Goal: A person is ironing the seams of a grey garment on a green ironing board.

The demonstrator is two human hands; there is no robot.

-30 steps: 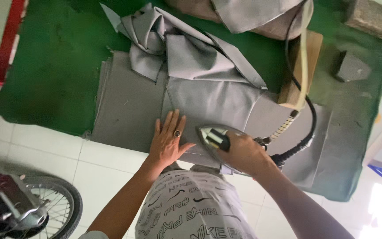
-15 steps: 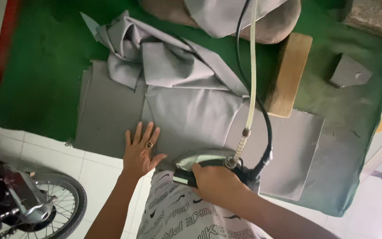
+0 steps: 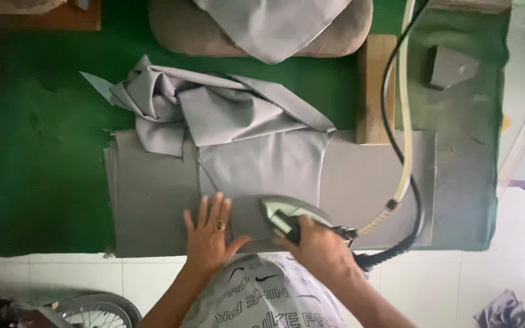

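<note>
My right hand [image 3: 317,243] grips the handle of a steam iron [image 3: 277,214], whose soleplate rests on flat grey fabric [image 3: 153,200] near the table's front edge. A black cord and a pale hose [image 3: 405,146] run from the iron's rear up to the top of the view. Flat on the fabric just left of the iron lies my left hand [image 3: 209,234], fingers spread, a ring on one finger. Behind the flat piece, more of the grey fabric [image 3: 214,109] lies bunched in folds.
The table has a green cover [image 3: 44,133]. A wooden block [image 3: 375,85] stands upright right of the bunched fabric. A padded brown cushion [image 3: 183,33] with grey cloth lies at the back. A small grey piece [image 3: 451,65] lies far right. A wheel [image 3: 101,310] shows bottom left.
The iron and my right hand have stayed by the front edge, sliding slightly. My left hand stays flat beside it. The view has shifted, so the table sits more centred.
</note>
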